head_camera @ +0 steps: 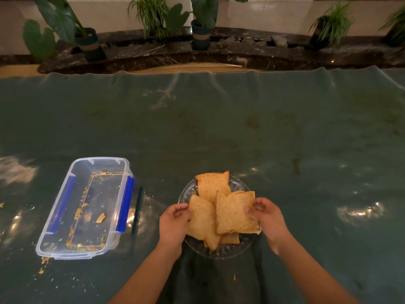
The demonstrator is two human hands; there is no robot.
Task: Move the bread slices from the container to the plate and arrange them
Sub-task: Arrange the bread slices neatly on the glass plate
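A clear glass plate (232, 249) stands near the table's front edge with several brown bread slices on it. My left hand (173, 224) pinches the left edge of the left slice (202, 220). My right hand (266, 218) grips the right edge of the top right slice (233, 212). A third slice (212, 183) lies at the far side of the plate, and another peeks out underneath. The clear plastic container (54, 244) with blue clips sits to the left, holding only crumbs and one small bread scrap (100, 217).
A dark pen-like stick (137, 210) lies between container and plate. Crumbs are scattered around the container's near corner. A green plastic sheet (241, 128) covers the table. Potted plants (200, 23) stand on a dark marble ledge beyond the far edge.
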